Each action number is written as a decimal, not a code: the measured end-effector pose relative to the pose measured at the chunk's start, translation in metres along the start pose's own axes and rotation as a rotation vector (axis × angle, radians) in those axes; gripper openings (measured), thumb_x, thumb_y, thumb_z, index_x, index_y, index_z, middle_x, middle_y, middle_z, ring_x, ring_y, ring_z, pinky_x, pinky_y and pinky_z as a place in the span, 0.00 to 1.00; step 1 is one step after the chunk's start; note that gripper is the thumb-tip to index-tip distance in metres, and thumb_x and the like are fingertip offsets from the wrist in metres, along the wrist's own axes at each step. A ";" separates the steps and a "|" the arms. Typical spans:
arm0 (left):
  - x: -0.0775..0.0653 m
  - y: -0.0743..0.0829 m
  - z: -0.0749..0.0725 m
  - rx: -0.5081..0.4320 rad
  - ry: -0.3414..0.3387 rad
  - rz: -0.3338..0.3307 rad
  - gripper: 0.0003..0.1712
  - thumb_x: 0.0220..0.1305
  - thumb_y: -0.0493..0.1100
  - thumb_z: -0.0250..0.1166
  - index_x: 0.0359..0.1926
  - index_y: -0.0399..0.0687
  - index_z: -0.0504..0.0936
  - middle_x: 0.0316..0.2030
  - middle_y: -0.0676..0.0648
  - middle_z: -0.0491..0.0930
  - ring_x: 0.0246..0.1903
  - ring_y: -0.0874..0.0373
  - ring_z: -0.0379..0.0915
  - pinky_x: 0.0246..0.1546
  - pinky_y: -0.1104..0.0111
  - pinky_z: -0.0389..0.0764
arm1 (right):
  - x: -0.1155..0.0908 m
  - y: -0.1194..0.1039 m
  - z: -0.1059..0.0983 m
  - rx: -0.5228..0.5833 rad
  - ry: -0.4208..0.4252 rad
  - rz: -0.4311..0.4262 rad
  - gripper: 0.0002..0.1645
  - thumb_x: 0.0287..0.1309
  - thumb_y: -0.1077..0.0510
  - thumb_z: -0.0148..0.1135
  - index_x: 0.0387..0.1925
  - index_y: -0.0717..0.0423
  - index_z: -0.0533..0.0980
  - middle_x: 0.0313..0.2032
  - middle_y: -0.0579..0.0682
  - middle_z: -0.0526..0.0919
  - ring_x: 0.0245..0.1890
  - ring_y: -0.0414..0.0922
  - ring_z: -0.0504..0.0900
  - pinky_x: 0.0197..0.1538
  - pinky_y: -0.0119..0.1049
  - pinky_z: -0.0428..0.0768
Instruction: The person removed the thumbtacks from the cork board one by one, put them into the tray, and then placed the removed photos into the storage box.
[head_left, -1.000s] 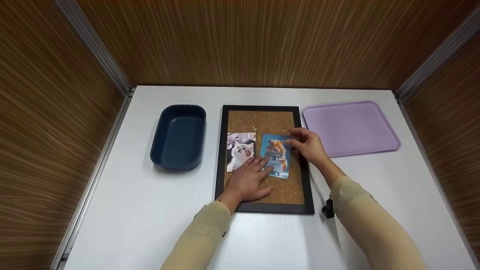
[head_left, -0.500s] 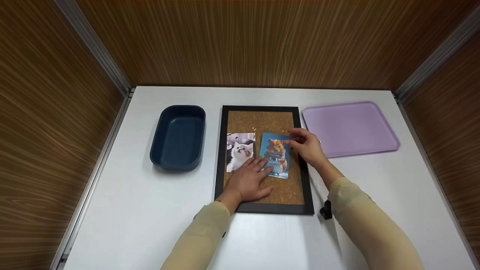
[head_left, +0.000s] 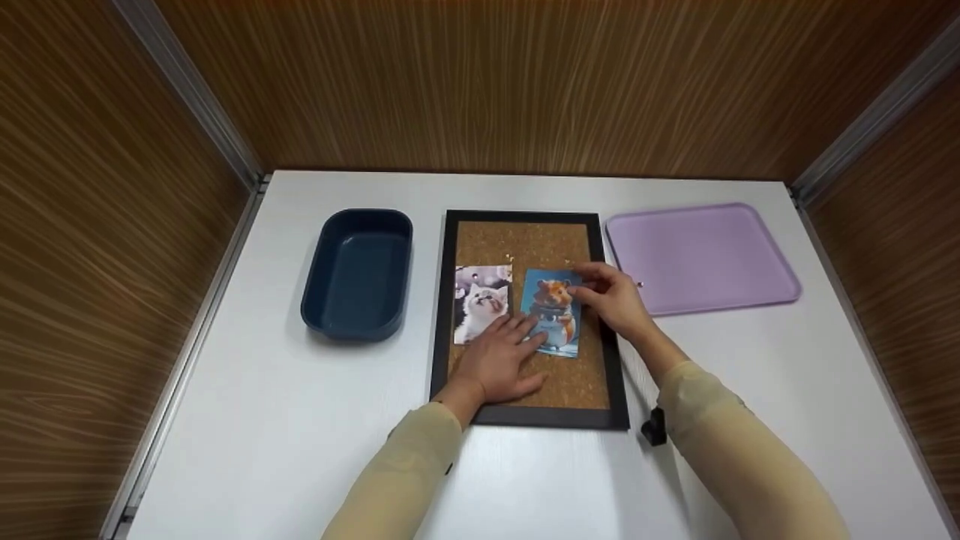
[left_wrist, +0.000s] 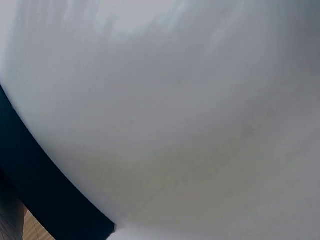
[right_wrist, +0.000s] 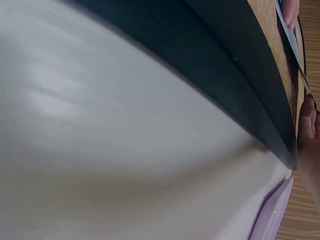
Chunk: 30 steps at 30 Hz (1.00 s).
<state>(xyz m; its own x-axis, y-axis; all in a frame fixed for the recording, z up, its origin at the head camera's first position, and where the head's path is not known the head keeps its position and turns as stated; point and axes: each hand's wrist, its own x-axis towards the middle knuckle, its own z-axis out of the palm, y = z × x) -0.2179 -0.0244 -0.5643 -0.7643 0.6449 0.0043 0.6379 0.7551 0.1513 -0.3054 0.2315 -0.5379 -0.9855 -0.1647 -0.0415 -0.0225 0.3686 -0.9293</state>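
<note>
My left hand (head_left: 499, 360) lies with fingers spread on a cork board (head_left: 574, 386) in a black frame, its fingertips over the lower parts of two pictures. The left picture shows a white kitten (head_left: 480, 300). On the right one is an orange hamster in a jar, on blue: the hamster picture (head_left: 551, 307). My right hand (head_left: 621, 301) pinches that picture near its upper right corner, between thumb and fingers. In the right wrist view the picture's edge (right_wrist: 301, 70) runs up to the right thumb, a little off the cork. The left wrist view holds no hand.
A dark blue deep dish (head_left: 358, 281) stands to the left of the board. At the right lies a purple tray (head_left: 705, 255), with a tiny shiny bit (head_left: 640, 284) at its near left edge. Tiny gold-coloured bits (head_left: 509, 257) sit on the cork above the pictures.
My right hand has shifted slightly toward me, and its thumb sits a little lower on the hamster picture. The left hand has stayed flat in place.
</note>
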 end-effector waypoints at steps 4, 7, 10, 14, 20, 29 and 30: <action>0.001 0.001 0.000 -0.005 -0.010 -0.005 0.44 0.74 0.75 0.49 0.82 0.62 0.66 0.82 0.50 0.58 0.81 0.52 0.53 0.81 0.58 0.51 | -0.004 -0.001 0.000 0.007 -0.006 -0.003 0.26 0.64 0.64 0.75 0.62 0.66 0.81 0.53 0.65 0.85 0.42 0.46 0.81 0.37 0.27 0.81; 0.002 0.001 0.000 -0.010 -0.013 -0.005 0.44 0.74 0.75 0.49 0.82 0.62 0.66 0.82 0.50 0.58 0.81 0.52 0.52 0.81 0.58 0.50 | -0.008 -0.002 0.000 0.000 -0.020 0.010 0.25 0.64 0.64 0.74 0.62 0.66 0.81 0.51 0.65 0.85 0.40 0.46 0.81 0.37 0.27 0.81; 0.002 0.000 0.000 -0.017 -0.006 0.000 0.44 0.74 0.75 0.49 0.81 0.62 0.66 0.82 0.50 0.59 0.81 0.52 0.53 0.81 0.58 0.51 | -0.011 -0.002 0.000 -0.016 -0.035 0.011 0.25 0.66 0.63 0.73 0.62 0.65 0.80 0.53 0.66 0.85 0.41 0.46 0.80 0.38 0.26 0.80; 0.001 -0.001 0.002 -0.027 0.005 0.005 0.43 0.73 0.74 0.50 0.81 0.61 0.67 0.81 0.50 0.60 0.80 0.51 0.54 0.81 0.58 0.52 | -0.017 -0.007 0.000 -0.022 -0.047 0.013 0.25 0.67 0.65 0.72 0.63 0.68 0.79 0.55 0.68 0.84 0.44 0.48 0.81 0.40 0.25 0.80; 0.001 -0.001 0.003 -0.033 0.005 0.004 0.43 0.73 0.74 0.50 0.81 0.61 0.67 0.82 0.50 0.59 0.80 0.51 0.54 0.81 0.58 0.52 | -0.023 0.000 0.000 -0.003 -0.048 0.020 0.24 0.66 0.64 0.73 0.62 0.65 0.81 0.52 0.65 0.85 0.43 0.44 0.83 0.40 0.27 0.83; 0.001 -0.001 0.003 -0.038 -0.013 -0.011 0.43 0.74 0.74 0.49 0.82 0.63 0.66 0.82 0.51 0.57 0.81 0.51 0.53 0.81 0.58 0.50 | -0.028 0.003 0.002 0.011 -0.058 0.023 0.25 0.67 0.62 0.73 0.63 0.65 0.80 0.54 0.66 0.84 0.45 0.49 0.83 0.43 0.26 0.82; 0.001 0.000 0.003 -0.037 -0.013 -0.010 0.43 0.74 0.74 0.49 0.82 0.63 0.65 0.82 0.51 0.57 0.81 0.51 0.53 0.81 0.58 0.50 | -0.029 0.003 0.003 0.017 -0.059 0.021 0.25 0.67 0.63 0.72 0.63 0.65 0.80 0.54 0.66 0.84 0.46 0.48 0.84 0.44 0.26 0.83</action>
<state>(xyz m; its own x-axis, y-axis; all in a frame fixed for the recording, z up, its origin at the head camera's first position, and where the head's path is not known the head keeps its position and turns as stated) -0.2191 -0.0235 -0.5672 -0.7693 0.6388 -0.0098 0.6261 0.7568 0.1880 -0.2763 0.2352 -0.5407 -0.9740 -0.2110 -0.0820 0.0014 0.3566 -0.9343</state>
